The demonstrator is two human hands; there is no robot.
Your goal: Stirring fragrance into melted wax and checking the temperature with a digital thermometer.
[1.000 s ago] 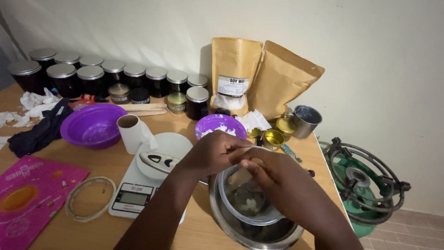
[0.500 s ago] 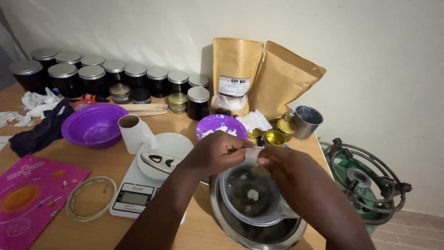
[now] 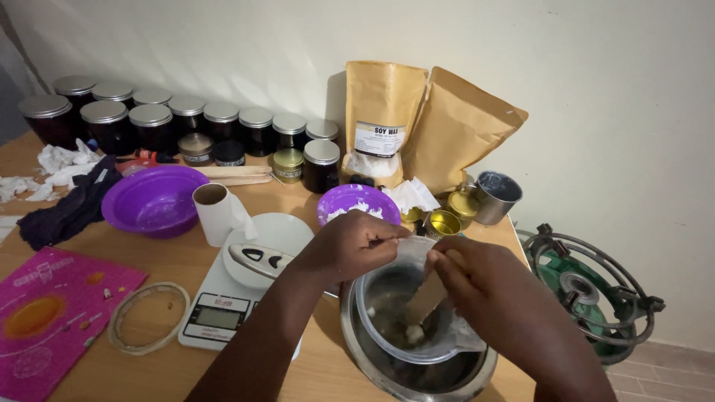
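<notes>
A clear plastic jug (image 3: 406,327) is held at its rim by the left hand (image 3: 357,242) inside a steel pot (image 3: 417,368) near the wooden desk's (image 3: 164,260) front edge; a flat wooden stick (image 3: 426,298) is gripped by the right hand (image 3: 484,283).

A light wooden worktop (image 3: 171,376) carries dark glass jars with silver lids (image 3: 153,123) along its back edge and two brown paper pouches (image 3: 417,123) beside them. A purple plastic bowl (image 3: 153,199) and white digital scale (image 3: 246,286) sit mid-worktop, a pink printed sheet (image 3: 52,316) lies at the left edge, and a steel bowl (image 3: 417,372) stands at the front edge.
</notes>
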